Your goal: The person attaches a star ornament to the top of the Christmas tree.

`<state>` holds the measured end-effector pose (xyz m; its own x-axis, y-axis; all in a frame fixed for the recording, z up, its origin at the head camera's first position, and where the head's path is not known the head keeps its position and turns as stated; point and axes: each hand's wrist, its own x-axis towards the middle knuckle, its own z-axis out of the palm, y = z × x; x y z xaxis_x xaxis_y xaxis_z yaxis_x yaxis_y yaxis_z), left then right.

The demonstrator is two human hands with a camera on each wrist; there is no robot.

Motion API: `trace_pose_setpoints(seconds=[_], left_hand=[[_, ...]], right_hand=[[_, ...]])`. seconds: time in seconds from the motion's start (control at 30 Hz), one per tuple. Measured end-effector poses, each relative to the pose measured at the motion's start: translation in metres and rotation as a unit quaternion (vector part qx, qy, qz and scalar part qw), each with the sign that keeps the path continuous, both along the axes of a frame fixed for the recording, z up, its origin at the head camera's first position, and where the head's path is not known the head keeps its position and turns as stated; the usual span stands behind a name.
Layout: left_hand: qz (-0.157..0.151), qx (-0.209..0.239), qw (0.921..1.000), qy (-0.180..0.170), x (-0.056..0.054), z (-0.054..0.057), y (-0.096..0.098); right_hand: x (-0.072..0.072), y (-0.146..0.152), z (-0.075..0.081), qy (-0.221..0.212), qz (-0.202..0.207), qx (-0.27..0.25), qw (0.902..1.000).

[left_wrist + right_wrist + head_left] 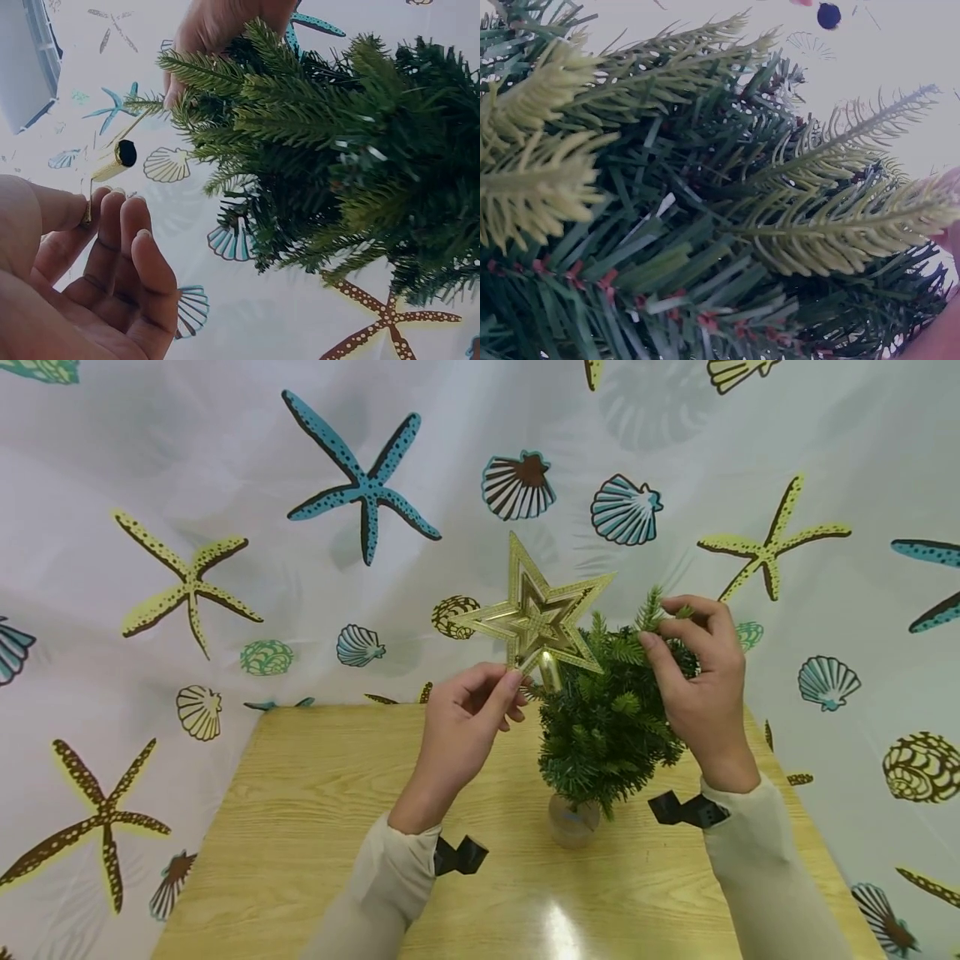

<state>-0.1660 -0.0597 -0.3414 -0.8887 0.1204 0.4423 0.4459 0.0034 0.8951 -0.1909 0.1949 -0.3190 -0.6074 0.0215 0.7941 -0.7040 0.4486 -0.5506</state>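
Observation:
My left hand (465, 727) pinches a gold star tree topper (536, 614) by its lower point, between thumb and fingers. The star stands upright just left of the treetop, and its hollow gold socket (105, 165) shows a dark opening toward the branches in the left wrist view. A small artificial Christmas tree (607, 735) leans slightly on the table. At its upper right, my right hand (708, 685) holds a branch tip (652, 610) between thumb and fingers. In the right wrist view, light-green sprigs (840, 232) reach toward the fingers at the right edge.
The tree's pale round base (566, 832) stands on a wooden table (315, 827). Behind and beside it hangs a white cloth (442, 410) printed with starfish and shells. Black devices (686, 810) are strapped at both wrists, over cream sleeves (772, 868).

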Motion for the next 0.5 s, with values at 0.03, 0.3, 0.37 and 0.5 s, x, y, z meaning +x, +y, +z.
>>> trace_pose_setpoints(seconds=[0.03,0.3,0.37,0.5], left_hand=[[-0.001,0.001,1.0000,0.003,-0.001,0.003,0.001],[-0.002,0.003,0.9996,0.027,-0.004,0.018,0.007],[-0.003,0.005,0.9994,0.034,-0.006,0.021,0.009],[-0.007,0.011,0.9990,0.042,-0.010,0.027,0.013]], right_hand=[[0.000,0.000,0.000,-0.002,-0.002,0.000,1.0000],[0.002,0.000,-0.001,-0.001,-0.009,0.005,0.9999],[0.002,0.000,-0.001,-0.003,-0.011,0.004,0.9999],[0.002,0.001,-0.001,-0.006,-0.011,0.005,0.9999]])
